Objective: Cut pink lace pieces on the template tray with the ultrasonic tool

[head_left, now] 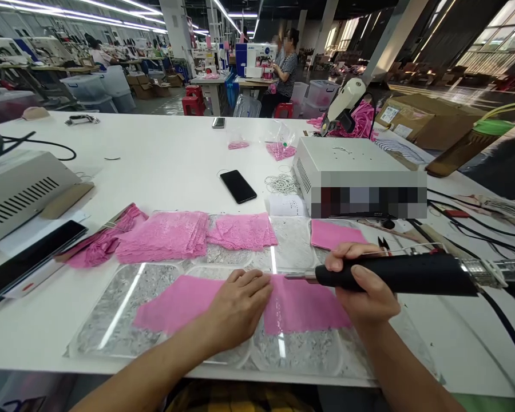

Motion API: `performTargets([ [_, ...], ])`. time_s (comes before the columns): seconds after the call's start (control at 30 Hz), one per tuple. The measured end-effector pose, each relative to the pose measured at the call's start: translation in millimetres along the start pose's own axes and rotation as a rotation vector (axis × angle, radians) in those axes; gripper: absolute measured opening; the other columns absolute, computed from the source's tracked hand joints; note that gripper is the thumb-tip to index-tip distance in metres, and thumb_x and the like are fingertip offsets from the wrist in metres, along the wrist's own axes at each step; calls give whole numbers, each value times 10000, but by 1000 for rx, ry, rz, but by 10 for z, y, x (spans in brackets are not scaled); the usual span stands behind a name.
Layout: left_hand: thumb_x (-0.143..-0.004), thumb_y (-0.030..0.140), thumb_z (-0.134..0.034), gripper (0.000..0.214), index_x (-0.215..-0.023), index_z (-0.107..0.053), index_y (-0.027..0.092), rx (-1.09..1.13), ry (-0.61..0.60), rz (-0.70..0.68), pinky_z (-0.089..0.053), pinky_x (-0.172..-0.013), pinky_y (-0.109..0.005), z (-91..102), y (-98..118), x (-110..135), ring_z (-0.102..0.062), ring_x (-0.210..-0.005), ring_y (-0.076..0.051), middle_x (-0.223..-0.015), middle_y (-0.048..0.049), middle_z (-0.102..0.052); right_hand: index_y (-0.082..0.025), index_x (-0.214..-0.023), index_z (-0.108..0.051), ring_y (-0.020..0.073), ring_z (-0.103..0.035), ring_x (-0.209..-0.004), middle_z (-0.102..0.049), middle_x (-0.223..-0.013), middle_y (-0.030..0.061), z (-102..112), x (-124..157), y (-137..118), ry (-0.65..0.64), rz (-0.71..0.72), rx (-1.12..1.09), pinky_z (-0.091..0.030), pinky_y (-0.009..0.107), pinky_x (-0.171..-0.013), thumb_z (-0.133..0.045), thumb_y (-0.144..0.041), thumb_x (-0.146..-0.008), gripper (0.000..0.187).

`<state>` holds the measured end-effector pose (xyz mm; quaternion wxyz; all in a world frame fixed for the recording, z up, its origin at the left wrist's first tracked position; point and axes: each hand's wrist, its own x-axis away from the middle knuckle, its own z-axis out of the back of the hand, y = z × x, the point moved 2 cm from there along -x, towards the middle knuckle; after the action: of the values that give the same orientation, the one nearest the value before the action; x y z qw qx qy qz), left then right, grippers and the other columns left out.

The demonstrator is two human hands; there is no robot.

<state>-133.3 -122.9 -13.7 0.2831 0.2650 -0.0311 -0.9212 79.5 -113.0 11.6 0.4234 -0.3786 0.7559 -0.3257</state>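
My left hand [242, 306] lies palm down, its fingers pressing on pink fabric pieces over a clear plastic sheet [111, 309]. One pink piece [180, 303] spreads to its left and another pink piece [304, 309] to its right. In my right hand [369, 286] is a black handheld welding tool [395, 274], its fingers wrapped around the handle. The metal tip points left, close to the upper edge of the right-hand piece. Whether the tip touches the fabric I cannot tell. Behind lie a pink lace stack [165, 234], a smaller lace stack [242, 230] and a plain pink stack [337, 233].
A grey machine box [339, 154] stands at the back right, with cables [480, 223] beside it. Another vented box [21, 189] is at left. A phone [238, 186] and white elastic loops [282, 183] lie beyond the fabric. A person [286, 68] sits at a sewing machine farther back.
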Motion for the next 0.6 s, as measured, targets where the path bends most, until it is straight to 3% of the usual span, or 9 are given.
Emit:
performTargets([
  [0.23,-975,192,-433,235,-1109,-621,148,-41,-61,-27,-403,-953,-431,-75,0,29,-557,-1162,-249,-1210,-81,-657,-204,-791,-629,122,-528,-556,-594,-777,26,-6,8,40,-68,-12,43,-474,321,-537,-596,-233,-691,109],
  [0.47,-978,304,-459,285,-1178,-599,157,-75,-116,-12,-362,-1036,-467,-98,8,75,-517,-1236,-254,-1265,-112,-622,-206,-769,-627,122,-503,-539,-593,-760,29,-11,-2,34,-32,11,81,-466,327,-524,-586,-240,-677,106],
  [0.6,-972,361,-477,332,-1228,-579,176,-60,-119,-30,-328,-1074,-484,-104,6,76,-481,-1285,-265,-1294,-80,-612,-205,-788,-630,122,-516,-555,-597,-778,29,-10,5,50,-52,-11,69,-468,322,-535,-586,-228,-684,115],
])
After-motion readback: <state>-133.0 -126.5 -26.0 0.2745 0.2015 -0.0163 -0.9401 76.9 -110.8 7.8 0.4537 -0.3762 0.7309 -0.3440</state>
